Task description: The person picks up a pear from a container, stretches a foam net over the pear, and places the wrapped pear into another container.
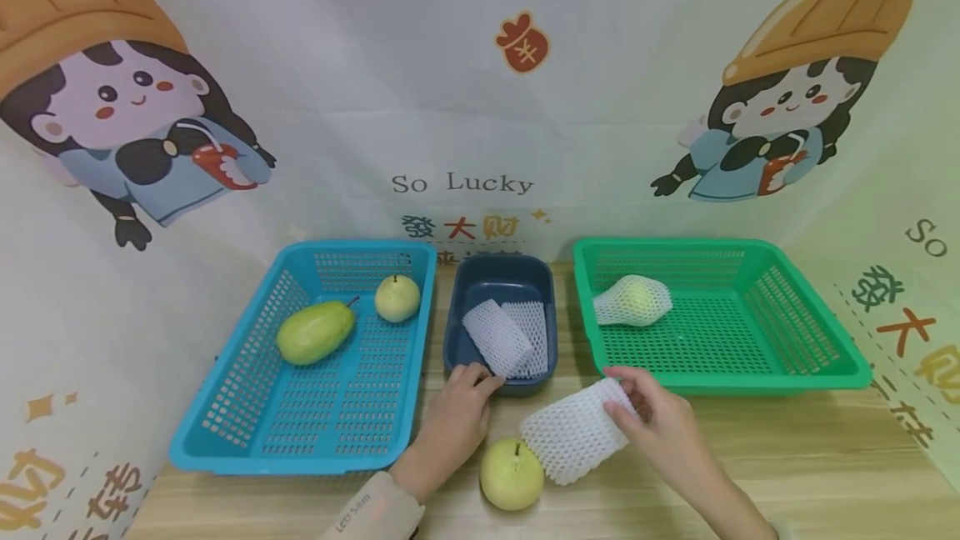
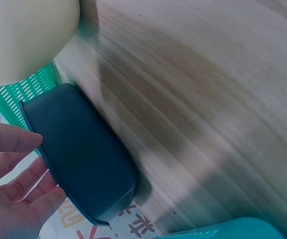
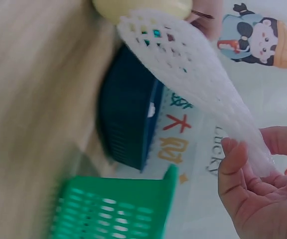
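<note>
I judge this early: one sleeved fruit (image 1: 637, 300) lies in the green basket (image 1: 720, 381), while a pear (image 1: 512, 477) on the tabletop (image 1: 757, 457) and two fruits (image 1: 315, 333) in the blue basket (image 1: 292, 465) are bare. My right hand (image 1: 663, 415) pinches a foam sleeve (image 1: 577, 432), its long axis slanting down from far right to near left, mouth toward the upright pear. My left hand (image 1: 456, 407) touches the dark tray's (image 1: 448, 340) near rim; I cannot tell if it grips.

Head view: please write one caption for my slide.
Right hand holding a foam net beside a pear, left hand at the navy tray.
</note>
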A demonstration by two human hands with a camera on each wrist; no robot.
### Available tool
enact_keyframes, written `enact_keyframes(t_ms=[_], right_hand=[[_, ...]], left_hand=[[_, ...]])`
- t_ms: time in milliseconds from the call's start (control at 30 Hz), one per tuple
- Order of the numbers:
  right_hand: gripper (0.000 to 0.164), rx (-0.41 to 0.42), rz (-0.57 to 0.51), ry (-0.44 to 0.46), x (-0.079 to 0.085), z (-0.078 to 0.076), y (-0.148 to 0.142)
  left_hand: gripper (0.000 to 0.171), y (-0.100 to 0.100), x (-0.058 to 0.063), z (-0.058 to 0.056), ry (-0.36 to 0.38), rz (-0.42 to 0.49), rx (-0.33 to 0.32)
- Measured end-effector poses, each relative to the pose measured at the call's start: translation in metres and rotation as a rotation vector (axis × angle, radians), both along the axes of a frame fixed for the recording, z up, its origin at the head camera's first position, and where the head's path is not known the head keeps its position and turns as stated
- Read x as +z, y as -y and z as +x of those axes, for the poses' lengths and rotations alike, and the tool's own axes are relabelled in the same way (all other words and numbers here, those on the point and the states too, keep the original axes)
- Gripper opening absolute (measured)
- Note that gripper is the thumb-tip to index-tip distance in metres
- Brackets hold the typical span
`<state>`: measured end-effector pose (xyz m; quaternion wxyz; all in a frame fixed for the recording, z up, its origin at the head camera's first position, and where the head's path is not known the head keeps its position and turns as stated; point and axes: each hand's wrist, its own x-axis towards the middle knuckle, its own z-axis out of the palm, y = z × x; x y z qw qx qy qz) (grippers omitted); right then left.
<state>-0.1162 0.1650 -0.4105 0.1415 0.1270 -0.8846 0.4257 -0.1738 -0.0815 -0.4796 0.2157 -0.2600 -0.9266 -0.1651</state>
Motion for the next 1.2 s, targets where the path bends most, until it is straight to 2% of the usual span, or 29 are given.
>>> enact_keyframes(t_ms=[200,400,567,767,933,1067,1200], right_hand=[[0.029,0.012,-0.093,0.053,-0.013,0.007,-0.007],[0.030,0.021,-0.130,0.043,-0.012,0.011,-0.010],[0.030,0.019,-0.156,0.035,-0.008,0.013,-0.011],[0.033,0.015,-0.107,-0.046,0.004,0.014,-0.008],[0.037,0.023,-0.062,-0.115,0.017,0.016,-0.001],[0.041,0.065,-0.047,-0.192,0.023,0.016,0.007],[0.044,0.107,-0.029,-0.265,0.026,0.015,0.014]], left_hand=[[0.029,0.000,0.003,0.000,0.026,-0.023,-0.003],[0.029,0.002,0.006,0.002,0.062,-0.060,0.012],[0.030,0.004,0.008,0.003,0.071,-0.063,-0.009],[0.030,0.007,0.009,0.005,0.075,-0.027,-0.032],[0.031,0.008,0.010,0.007,0.113,0.002,-0.042],[0.032,0.009,0.012,0.009,0.135,0.036,-0.054],[0.035,0.010,0.018,0.016,0.177,0.082,-0.069]])
